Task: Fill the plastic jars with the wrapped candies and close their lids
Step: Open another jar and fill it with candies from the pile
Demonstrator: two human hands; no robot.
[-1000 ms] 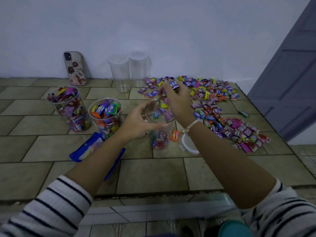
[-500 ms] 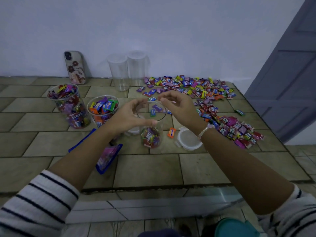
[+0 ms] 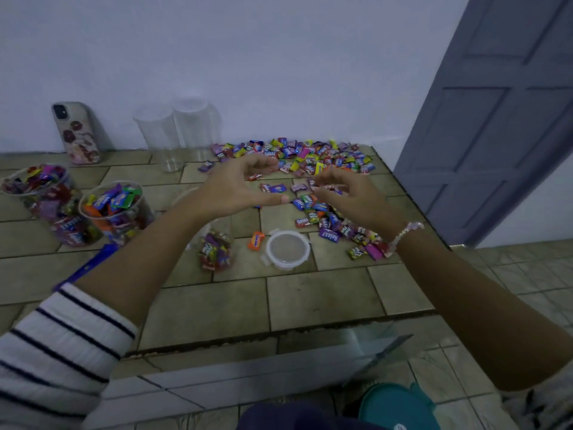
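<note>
A clear plastic jar (image 3: 214, 251) with a little candy at its bottom stands mid-floor, its top hidden behind my left forearm. My left hand (image 3: 238, 189) hovers beyond it, fingers curved in a loose C, holding nothing. My right hand (image 3: 347, 195) reaches over the spread of wrapped candies (image 3: 310, 156), its curled fingertips down on a few of them; motion blur hides the exact grip. A round clear lid (image 3: 288, 250) lies right of the jar, and an orange candy (image 3: 255, 240) lies between them. Two full open jars (image 3: 114, 209) (image 3: 37, 200) stand at the left.
Two empty clear jars (image 3: 173, 131) stand against the back wall beside a leaning phone (image 3: 77, 131). A blue candy bag (image 3: 90, 265) lies under my left arm. The tiled platform's edge (image 3: 279, 333) runs in front of me. A grey door (image 3: 496, 119) stands at the right.
My left hand let go of the jar's rim and moved up and away. My right hand left the jar mouth and swung right onto the candy pile.
</note>
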